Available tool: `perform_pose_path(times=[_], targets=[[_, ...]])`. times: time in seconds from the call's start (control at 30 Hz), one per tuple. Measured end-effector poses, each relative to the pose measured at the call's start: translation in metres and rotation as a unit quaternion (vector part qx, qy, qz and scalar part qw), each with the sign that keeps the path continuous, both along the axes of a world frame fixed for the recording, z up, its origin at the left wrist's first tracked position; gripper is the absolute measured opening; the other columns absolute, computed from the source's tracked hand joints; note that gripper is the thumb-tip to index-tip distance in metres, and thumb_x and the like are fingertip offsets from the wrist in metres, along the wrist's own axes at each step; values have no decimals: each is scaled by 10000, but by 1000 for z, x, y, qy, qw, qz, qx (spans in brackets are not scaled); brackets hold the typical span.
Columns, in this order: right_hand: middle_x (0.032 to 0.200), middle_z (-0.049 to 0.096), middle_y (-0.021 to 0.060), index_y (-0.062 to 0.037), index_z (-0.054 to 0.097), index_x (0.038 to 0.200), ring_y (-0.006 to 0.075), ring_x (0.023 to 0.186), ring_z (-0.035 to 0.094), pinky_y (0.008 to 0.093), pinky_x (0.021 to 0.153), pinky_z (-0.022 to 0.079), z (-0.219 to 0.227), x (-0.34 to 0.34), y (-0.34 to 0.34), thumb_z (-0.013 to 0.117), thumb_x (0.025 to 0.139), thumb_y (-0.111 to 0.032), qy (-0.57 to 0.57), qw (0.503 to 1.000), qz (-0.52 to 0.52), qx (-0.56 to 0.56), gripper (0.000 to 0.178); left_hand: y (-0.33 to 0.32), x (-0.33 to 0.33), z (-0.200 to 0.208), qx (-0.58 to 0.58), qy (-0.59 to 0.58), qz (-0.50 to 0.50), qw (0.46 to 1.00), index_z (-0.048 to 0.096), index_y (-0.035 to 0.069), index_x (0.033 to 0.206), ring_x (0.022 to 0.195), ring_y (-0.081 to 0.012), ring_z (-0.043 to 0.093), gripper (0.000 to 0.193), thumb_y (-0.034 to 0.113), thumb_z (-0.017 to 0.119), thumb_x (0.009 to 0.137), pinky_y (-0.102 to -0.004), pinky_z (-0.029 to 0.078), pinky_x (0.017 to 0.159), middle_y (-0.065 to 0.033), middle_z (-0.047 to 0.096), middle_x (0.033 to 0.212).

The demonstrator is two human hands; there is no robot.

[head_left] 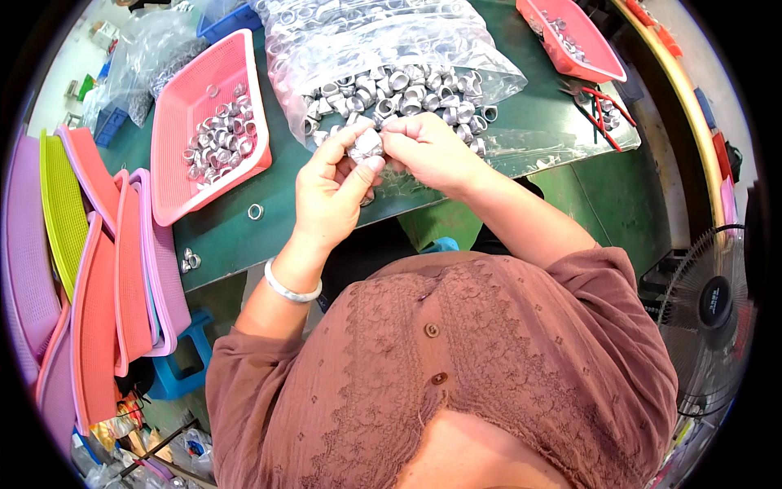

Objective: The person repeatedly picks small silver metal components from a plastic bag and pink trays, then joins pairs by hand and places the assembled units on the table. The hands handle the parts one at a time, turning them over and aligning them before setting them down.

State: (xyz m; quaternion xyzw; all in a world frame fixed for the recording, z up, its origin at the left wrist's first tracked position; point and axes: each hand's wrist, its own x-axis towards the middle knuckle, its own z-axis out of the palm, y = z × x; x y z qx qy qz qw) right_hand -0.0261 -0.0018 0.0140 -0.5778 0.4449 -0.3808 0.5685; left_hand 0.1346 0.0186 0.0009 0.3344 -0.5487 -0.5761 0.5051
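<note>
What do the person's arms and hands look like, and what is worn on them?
Both hands, left hand and right hand, are bare, without gloves. The forearms are bare too. A silver bangle circles the left wrist. Short sleeves of a dusty-pink embroidered blouse with brown buttons cover the upper arms.

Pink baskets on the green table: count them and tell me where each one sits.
2. One pink basket lies left of the clear bag, part filled with metal rings. A second pink basket sits at the far right. Stacked trays at the left may hide more.

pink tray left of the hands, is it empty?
No, the pink tray holds a pile of small silver metal rings toward its near end.
</note>
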Motion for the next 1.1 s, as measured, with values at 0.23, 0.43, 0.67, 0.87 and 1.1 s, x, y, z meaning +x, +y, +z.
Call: perform_pose_path(times=[0.23, 0.43, 0.67, 0.87, 1.1], targets=[[631, 527, 7, 14, 601, 821, 68, 600, 462, 236, 556, 391, 8, -4, -24, 530, 855, -196, 176, 969, -52, -164, 225, -38, 56, 25, -184, -77, 200, 959, 522, 10, 1145, 748, -89, 543, 348, 35, 615, 810, -200, 449, 621, -36, 577, 924], [796, 605, 138, -22, 606, 787, 302, 744, 594, 389, 668, 475, -9, 0, -31, 569, 773, -177, 366, 861, -37, -351, 160, -66, 110, 40, -454, -507, 411, 607, 590, 23, 1046, 653, -152, 560, 242, 86, 611, 813, -256, 450, 572, -86, 598, 831], [788, 594, 83, -60, 611, 756, 254, 748, 603, 358, 627, 472, -20, 11, -37, 600, 752, -188, 511, 744, -26, -429, 129, -24, 46, -3, -247, -556, 180, 773, 614, 30, 833, 558, -250, 561, 198, 207, 660, 756, -340, 441, 533, -118, 578, 643], [728, 569, 85, -51, 599, 745, 270, 713, 582, 374, 636, 466, -28, 6, -42, 612, 752, -193, 474, 771, -49, -422, 142, -39, 43, -21, -220, -589, 153, 763, 602, 7, 789, 592, -274, 578, 193, 195, 639, 763, -364, 447, 562, -145, 581, 648], [706, 593, 68, 14, 637, 841, 155, 620, 532, 294, 587, 432, -12, -7, -35, 580, 805, -144, 233, 945, -54, -223, 172, -34, 44, -16, -75, -308, 134, 939, 589, -3, 869, 590, -69, 551, 80, 66, 553, 851, -213, 428, 502, -10, 581, 671]])
